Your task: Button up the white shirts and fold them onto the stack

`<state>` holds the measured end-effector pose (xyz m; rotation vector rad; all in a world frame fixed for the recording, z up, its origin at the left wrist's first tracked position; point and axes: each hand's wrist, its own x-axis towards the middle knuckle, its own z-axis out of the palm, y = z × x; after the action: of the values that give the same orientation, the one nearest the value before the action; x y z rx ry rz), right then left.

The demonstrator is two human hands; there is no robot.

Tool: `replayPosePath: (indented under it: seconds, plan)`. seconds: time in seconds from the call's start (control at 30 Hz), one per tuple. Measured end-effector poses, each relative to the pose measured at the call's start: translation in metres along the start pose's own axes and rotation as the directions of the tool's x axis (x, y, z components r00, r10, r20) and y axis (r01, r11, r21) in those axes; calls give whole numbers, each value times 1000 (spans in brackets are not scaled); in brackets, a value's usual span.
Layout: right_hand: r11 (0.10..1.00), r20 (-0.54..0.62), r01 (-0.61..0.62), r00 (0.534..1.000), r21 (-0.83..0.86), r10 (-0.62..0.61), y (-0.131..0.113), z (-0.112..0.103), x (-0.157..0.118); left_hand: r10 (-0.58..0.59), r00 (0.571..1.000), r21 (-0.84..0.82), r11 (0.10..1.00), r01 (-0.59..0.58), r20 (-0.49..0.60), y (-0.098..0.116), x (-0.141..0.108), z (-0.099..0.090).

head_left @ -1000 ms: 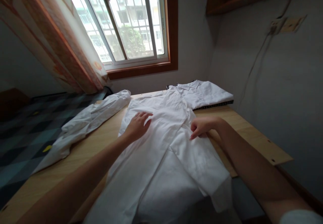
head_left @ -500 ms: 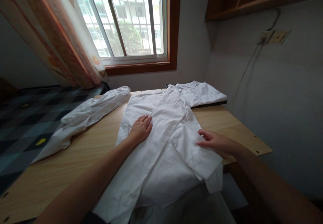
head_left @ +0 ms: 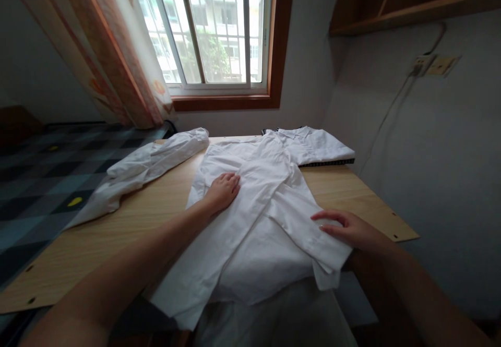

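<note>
Head view: on the white cloth shirt [head_left: 266, 250], left hand [head_left: 223, 190] lies flat; right hand [head_left: 350, 230] curves, fingers parted; likely smoothing, next needing light tension.

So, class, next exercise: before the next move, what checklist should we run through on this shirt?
1. Left hand flat on the shirt: ok.
2. Right hand at the shirt's right edge: ok, thumb and forefinger parted.
3. Shirt wholly on the board: not ok, its near end overhangs.
4. Shirt free of creases: not ok.
5. Shirt clear of the folded pile: cannot tell.
</note>
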<state>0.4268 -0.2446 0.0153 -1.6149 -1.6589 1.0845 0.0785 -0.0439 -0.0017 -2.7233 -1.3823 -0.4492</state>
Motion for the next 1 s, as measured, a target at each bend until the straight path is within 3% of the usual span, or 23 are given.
replayPosePath:
  seconds: [0.13,0.27,0.4,0.53,0.63,0.8,0.93,1.0]
  plan:
    - [994,100,-109,989,28,106,2,-4,8,160,984,-49,985,-164,-75,34,-6,-18]
    - [989,132,-137,983,55,129,5,-4,9,449,893,-118,886,-448,-16,85,-20,-32]
    - [995,124,-91,988,32,87,6,-7,7,445,890,-44,896,-443,103,113,-29,-33]
    - [997,107,-81,991,-15,82,6,-10,5,434,890,96,889,-448,140,119,-34,-23]
    - [998,101,-62,993,-30,65,5,-11,4,483,865,205,841,-501,134,119,-39,-15]
    - [995,87,-31,995,-93,39,3,-11,4,591,798,249,761,-599,114,115,-44,-20]
    - [990,103,-36,993,-136,50,2,-11,7,702,699,199,671,-714,141,109,-39,-29]
    - [983,114,-31,992,-182,52,2,-10,10,729,669,179,646,-742,144,107,-37,-29]
